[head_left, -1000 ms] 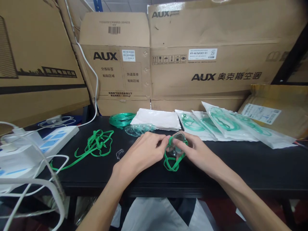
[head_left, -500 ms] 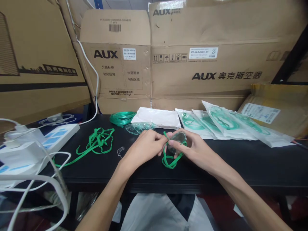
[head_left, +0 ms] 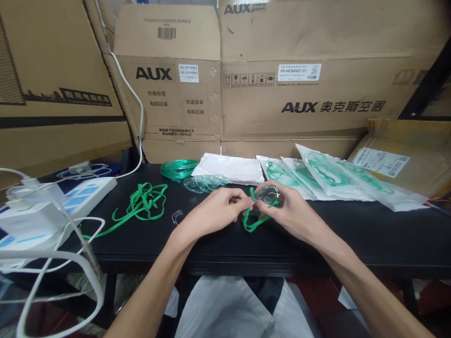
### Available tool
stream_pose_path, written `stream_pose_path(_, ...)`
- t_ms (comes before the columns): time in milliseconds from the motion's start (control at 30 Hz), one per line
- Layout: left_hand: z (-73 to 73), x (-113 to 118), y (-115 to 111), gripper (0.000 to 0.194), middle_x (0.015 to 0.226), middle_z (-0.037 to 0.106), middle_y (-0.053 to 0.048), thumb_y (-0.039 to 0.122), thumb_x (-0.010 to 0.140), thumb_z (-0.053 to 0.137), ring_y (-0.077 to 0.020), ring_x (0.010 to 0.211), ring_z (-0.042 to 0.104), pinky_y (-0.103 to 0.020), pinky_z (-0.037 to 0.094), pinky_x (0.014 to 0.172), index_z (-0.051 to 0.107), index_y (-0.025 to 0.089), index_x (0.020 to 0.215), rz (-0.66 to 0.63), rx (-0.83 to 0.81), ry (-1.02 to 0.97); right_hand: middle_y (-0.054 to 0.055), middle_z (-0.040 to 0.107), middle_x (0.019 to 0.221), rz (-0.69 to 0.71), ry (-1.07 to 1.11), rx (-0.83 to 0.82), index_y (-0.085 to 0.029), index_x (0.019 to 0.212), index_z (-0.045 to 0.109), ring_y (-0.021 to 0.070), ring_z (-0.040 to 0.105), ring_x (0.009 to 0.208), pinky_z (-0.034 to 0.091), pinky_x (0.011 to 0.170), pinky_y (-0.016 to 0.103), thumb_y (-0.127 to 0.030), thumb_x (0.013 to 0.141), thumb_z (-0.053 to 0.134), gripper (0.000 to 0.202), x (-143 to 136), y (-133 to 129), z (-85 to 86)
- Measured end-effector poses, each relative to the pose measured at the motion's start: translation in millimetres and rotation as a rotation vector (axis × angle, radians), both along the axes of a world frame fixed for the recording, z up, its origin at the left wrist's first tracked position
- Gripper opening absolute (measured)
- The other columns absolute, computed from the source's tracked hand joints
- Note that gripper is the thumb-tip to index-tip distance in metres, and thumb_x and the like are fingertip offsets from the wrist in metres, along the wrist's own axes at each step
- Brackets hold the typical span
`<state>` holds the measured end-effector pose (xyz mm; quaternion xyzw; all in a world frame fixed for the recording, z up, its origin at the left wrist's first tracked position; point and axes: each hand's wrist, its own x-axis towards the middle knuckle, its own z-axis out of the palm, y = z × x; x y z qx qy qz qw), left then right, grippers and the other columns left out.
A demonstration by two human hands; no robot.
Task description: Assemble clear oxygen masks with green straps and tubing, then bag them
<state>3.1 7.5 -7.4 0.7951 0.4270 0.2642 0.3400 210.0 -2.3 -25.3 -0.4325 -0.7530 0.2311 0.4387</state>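
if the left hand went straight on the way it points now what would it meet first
Probably the right hand, close ahead with the clear mask in its grip, though exact depth is unclear.

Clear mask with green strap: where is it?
Head view: the clear mask sits just right of centre, in the right hand, beside the left hand.

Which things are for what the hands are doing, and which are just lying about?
Probably belonging:
clear cup-shaped plastic piece, held
flat green strap, held
tangled green fabric-like straps
overlapping clear plastic pieces

Probably just lying about:
white plastic power strip
brown cardboard boxes
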Motion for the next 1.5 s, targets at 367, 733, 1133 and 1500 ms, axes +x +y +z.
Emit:
stream_pose_path(367,17.1,5,-26,0.030,0.074,0.069,0.003,0.044,0.092,0.058,-0.0139,0.066,0.055,-0.026,0.035,0.057,0.072,0.023,0.077,-0.234,0.000,0.136,0.007,0.070,0.090,-0.405,-0.126,0.089,-0.022,0.093,0.064,0.0270,0.064,0.085,0.048,0.080,0.044,-0.037,0.087,0.064,0.016,32,22,-4.7)
stream_pose_path(733,-0.1,18,-14,0.018,0.108,0.068,0.000,0.032,0.098,0.055,-0.0178,0.092,0.064,-0.029,0.044,0.079,0.071,0.027,0.104,0.222,0.522,0.054,0.005,0.067,0.100,0.117,0.524,-0.481,-0.023,0.102,0.066,0.0226,0.065,0.095,0.057,0.076,0.035,-0.029,0.087,0.062,0.016,0,2,0.5)
stream_pose_path(1133,-8.5,32,-19,0.017,0.098,0.072,0.002,0.036,0.097,0.062,-0.0185,0.091,0.066,-0.028,0.040,0.069,0.073,0.026,0.089,0.069,0.496,0.092,0.001,0.067,0.106,0.116,0.441,-0.413,-0.028,0.113,0.065,0.0220,0.061,0.107,0.053,0.090,0.033,-0.025,0.089,0.057,0.026,0,2,-6.4)
stream_pose_path(1500,-6.6,30,-23,0.013,0.086,0.068,0.004,0.029,0.094,0.061,-0.0150,0.074,0.060,-0.030,0.034,0.061,0.063,0.024,0.083,0.125,0.479,0.123,0.002,0.064,0.096,-0.143,-0.035,-0.087,-0.026,0.112,0.051,0.0241,0.063,0.089,0.049,0.081,0.039,-0.027,0.090,0.049,0.023,11,15,-10.8)
